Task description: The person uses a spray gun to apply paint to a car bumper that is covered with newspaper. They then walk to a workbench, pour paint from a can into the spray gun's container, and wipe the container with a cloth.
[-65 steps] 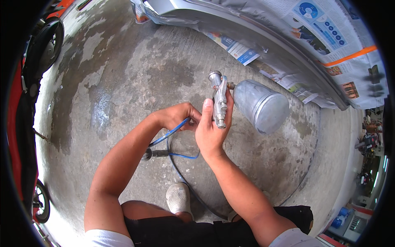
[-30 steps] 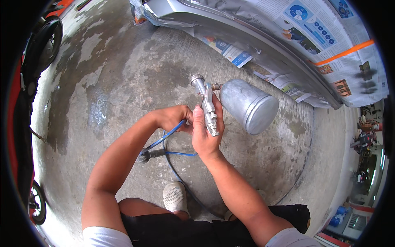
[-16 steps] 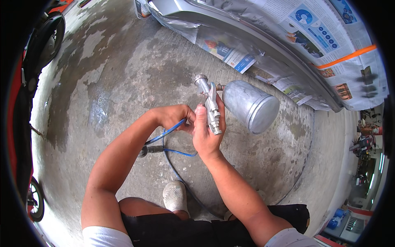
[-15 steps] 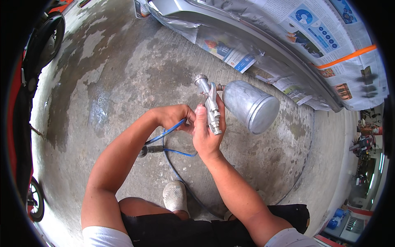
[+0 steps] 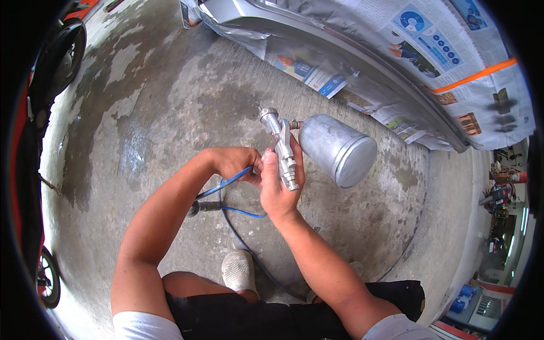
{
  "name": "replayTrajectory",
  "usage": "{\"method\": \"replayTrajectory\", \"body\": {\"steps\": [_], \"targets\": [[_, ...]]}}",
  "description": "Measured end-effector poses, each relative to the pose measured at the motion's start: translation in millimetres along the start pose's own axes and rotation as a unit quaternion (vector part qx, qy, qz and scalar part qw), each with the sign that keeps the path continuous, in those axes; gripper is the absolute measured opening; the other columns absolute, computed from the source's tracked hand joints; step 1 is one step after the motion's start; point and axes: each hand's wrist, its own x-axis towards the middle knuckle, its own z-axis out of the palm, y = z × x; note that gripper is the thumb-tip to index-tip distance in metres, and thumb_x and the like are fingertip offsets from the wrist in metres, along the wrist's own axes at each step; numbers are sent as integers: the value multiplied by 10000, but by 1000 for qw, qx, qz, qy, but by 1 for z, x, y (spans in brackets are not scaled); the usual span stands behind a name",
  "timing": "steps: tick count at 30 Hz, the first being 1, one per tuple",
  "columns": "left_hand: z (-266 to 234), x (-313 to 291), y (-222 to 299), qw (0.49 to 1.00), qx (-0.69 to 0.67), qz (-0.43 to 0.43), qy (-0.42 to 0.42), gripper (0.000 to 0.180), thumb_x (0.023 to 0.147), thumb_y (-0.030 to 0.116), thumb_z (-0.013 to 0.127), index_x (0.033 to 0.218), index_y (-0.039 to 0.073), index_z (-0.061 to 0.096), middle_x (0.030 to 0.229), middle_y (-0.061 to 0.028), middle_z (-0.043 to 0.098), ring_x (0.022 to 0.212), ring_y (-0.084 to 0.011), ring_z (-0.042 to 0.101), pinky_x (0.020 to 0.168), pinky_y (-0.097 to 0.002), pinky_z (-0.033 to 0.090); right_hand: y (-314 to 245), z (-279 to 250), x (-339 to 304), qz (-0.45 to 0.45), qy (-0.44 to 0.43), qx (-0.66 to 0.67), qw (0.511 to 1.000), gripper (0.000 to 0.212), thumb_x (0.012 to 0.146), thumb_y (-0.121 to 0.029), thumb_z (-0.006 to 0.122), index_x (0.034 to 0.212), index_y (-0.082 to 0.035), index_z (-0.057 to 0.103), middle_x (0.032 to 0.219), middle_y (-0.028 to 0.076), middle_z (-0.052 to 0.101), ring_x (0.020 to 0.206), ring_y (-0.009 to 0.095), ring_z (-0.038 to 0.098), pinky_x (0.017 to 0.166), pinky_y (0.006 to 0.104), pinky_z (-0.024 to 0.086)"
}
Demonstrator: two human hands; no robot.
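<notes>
A smooth blue hose [image 5: 235,177] meets the curled left hand [image 5: 231,162], whose grip I cannot tell, and the right hand [image 5: 279,196] clasps a shiny metal spray gun [image 5: 284,148] joined to the left end of the dull cylindrical cup [image 5: 337,150], long axis slanting, round nozzle [image 5: 269,115] pointing forward-left.

Spray gun [image 5: 285,148] farther left, more tilted
</notes>
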Motion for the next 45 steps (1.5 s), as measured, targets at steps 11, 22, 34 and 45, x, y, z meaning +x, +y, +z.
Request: {"method": "replayTrajectory", "body": {"steps": [11,22,34,45], "targets": [[-4,-1,1,997,-75,-1,-15,374,819,-86,677,1175,-6,760,1090,-87,783,1011,-128,690,942,-308,560,-3,8,4,13,52,27,998,507,1059,-207,601,1451,82,460,1300,227,646,1167,287,654,985,379,510],[-5,-6,-44,996,39,11,85,410,812,117,802,1190,5,689,1139,-130,745,1086,-209,648,967,-412,514,-17,31,6,-41,24,-222,974,595,1046,-189,574,1558,10,345,1350,266,596,1145,341,665,981,432,513],[-17,-87,-124,937,-184,-27,296,644,868,240,845,1424,78,562,1467,-118,565,1375,-243,478,1167,-415,366,-58,206,103,-60,-207,-416,884,481,988,-108,528,1454,-113,410,1056,280,579,742,406,717,592,467,610],[-3,-107,-117,953,40,9,299,600,918,190,795,1447,61,544,1502,-143,547,1398,-271,477,1170,-419,378,-85,223,131,-104,-220,-464,852,474,983,-147,565,1439,-93,452,1062,234,599,749,327,736,614,398,620]]}}
